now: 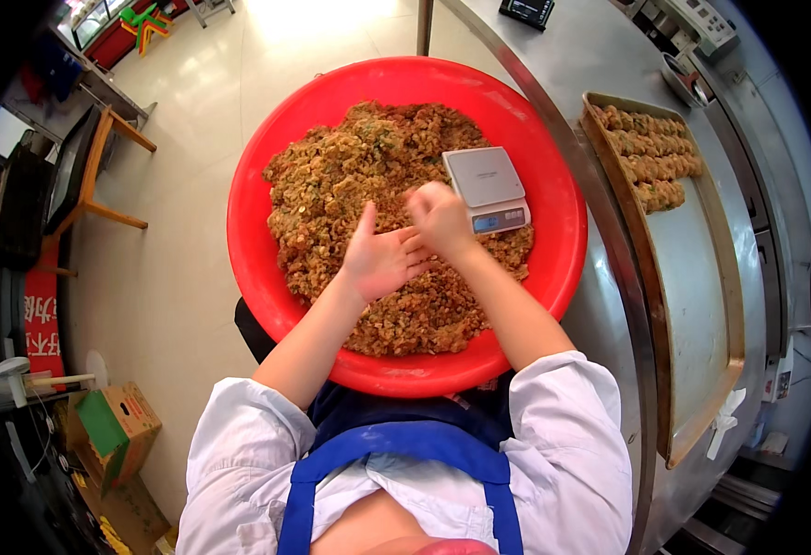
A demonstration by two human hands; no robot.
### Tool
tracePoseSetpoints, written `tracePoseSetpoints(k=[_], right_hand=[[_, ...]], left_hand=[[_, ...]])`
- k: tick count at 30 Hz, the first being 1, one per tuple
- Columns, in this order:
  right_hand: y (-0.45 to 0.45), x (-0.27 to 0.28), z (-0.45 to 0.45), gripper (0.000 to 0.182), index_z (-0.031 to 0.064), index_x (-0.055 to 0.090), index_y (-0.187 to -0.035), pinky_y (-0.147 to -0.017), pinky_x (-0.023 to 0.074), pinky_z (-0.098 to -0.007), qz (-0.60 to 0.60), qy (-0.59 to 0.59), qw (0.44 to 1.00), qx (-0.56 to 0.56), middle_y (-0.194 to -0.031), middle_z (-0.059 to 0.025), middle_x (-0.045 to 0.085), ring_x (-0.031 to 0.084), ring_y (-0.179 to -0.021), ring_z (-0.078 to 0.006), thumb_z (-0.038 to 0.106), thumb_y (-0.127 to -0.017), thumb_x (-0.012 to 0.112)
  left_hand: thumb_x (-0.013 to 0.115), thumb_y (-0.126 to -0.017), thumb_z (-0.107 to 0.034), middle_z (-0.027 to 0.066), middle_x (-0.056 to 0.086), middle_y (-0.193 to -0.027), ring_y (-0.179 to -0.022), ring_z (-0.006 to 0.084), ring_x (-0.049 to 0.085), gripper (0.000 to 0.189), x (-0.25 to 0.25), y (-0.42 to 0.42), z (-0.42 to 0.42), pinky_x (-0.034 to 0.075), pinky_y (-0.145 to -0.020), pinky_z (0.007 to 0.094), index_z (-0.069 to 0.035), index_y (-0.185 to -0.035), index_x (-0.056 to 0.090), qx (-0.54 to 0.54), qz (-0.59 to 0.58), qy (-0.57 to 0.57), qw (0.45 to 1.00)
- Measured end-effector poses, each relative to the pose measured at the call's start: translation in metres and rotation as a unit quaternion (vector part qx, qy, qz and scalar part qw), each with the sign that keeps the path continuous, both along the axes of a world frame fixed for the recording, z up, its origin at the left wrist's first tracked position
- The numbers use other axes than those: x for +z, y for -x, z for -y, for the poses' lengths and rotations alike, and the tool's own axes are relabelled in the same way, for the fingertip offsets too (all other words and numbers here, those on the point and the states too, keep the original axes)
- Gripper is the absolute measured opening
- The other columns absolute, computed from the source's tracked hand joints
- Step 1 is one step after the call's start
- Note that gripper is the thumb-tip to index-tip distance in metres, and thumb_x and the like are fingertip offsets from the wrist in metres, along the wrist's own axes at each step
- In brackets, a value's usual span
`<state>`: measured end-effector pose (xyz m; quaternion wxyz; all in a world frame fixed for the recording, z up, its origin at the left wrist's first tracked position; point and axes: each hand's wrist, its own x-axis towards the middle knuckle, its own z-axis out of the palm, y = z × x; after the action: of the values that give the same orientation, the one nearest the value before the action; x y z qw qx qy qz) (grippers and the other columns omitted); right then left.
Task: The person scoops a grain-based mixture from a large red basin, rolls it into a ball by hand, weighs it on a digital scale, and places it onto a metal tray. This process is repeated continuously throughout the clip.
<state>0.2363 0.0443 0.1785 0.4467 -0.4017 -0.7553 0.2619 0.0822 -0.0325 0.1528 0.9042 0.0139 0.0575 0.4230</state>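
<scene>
A large red plastic basin (259,263) holds a heap of brown, crumbly filling mixture (350,159). Over the middle of the heap, my left hand (384,257) is held palm up with its fingers spread and nothing on the palm. My right hand (441,218) is curled and blurred just beside the left fingertips; whether anything is inside it cannot be told. A small white digital kitchen scale (485,180) rests on the mixture at the right, just beyond my right hand, with nothing on its platform.
On the steel table (606,291) at the right lies a metal baking tray (700,277) with rows of shaped mixture portions (648,152) at its far end. A metal bowl (683,80) stands beyond it. A wooden stand (93,166) and a cardboard box (128,430) are at the left.
</scene>
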Motion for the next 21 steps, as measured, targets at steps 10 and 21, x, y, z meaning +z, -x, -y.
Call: tracePoseSetpoints(k=[10, 21], right_hand=[[-0.055, -0.007, -0.063, 0.028, 0.009, 0.077, -0.106, -0.079, 0.0571, -0.0429, 0.155, -0.052, 0.982, -0.099, -0.097, -0.0128, 0.075, 0.073, -0.093, -0.0316, 0.033, -0.1, 0.063], [-0.015, -0.005, 0.015, 0.024, 0.0097, 0.077, -0.095, -0.069, 0.0576, -0.0416, 0.209, 0.029, 0.977, 0.04, -0.083, -0.0104, 0.076, 0.073, -0.075, -0.0292, 0.032, -0.095, 0.069]], left_hand=[[0.062, -0.103, -0.033, 0.0111, 0.069, -0.127, -0.121, 0.0253, 0.064, 0.048, 0.022, -0.026, 0.01, 0.05, -0.104, 0.0408, -0.004, -0.141, 0.056, 0.132, -0.679, -0.254, 0.676], [0.074, -0.087, -0.023, 0.0076, 0.07, -0.115, -0.117, 0.0326, 0.061, 0.021, 0.023, -0.035, 0.027, 0.046, -0.102, 0.0483, -0.012, -0.105, 0.077, 0.025, -0.794, -0.534, 0.287]])
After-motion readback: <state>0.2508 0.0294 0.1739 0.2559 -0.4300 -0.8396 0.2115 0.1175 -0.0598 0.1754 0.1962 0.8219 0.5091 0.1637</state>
